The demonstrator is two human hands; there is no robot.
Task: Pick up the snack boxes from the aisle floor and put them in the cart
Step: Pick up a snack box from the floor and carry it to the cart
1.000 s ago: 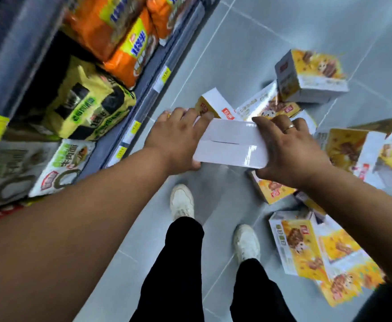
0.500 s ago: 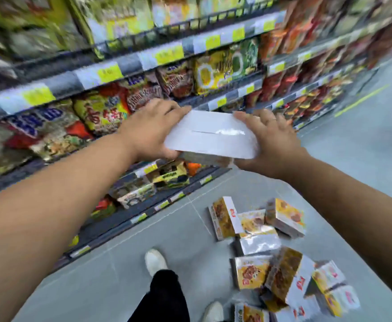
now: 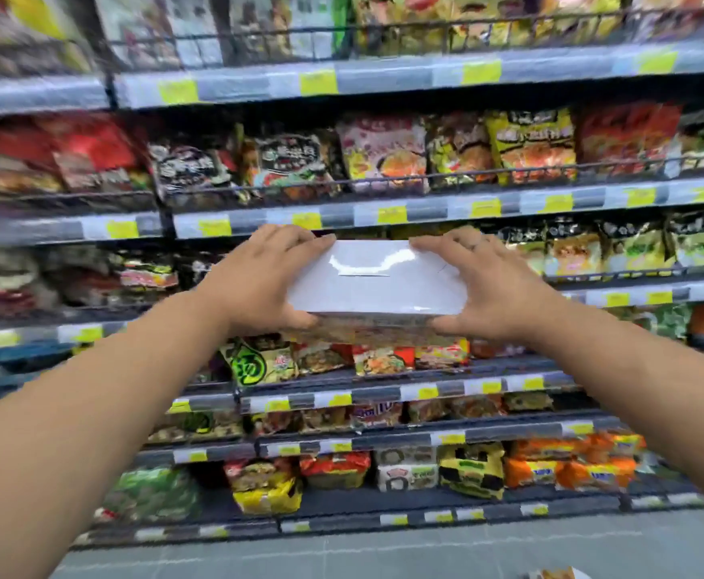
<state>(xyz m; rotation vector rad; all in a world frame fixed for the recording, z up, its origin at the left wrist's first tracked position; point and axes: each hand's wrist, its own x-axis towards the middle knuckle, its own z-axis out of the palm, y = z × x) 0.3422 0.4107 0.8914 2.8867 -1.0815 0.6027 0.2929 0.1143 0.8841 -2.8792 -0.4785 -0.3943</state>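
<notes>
Store aisle, stocked shelving filled the view behind the grip, all motion-blurred. Snack box sat between the two hands, off the floor and roughly level. Long axis ran hand to hand: left hand gripped one short end, right hand the other, fingers curled over the far top edge and thumbs at the near lower edge. Neither hand was nearer; the hold looked symmetric. The upward face was plain glossy white with a glare streak and a thin tab slit near the middle. The near side face carried print, too blurred to read. Beyond the grip: rows of noodle packets and yellow price tags. Below the grip: grey floor, with what looked like a corner of another box at the bottom edge. Cart wasn't in frame, so the swing direction can't be told. Judged step: carry to cart, both hands on until release.
</notes>
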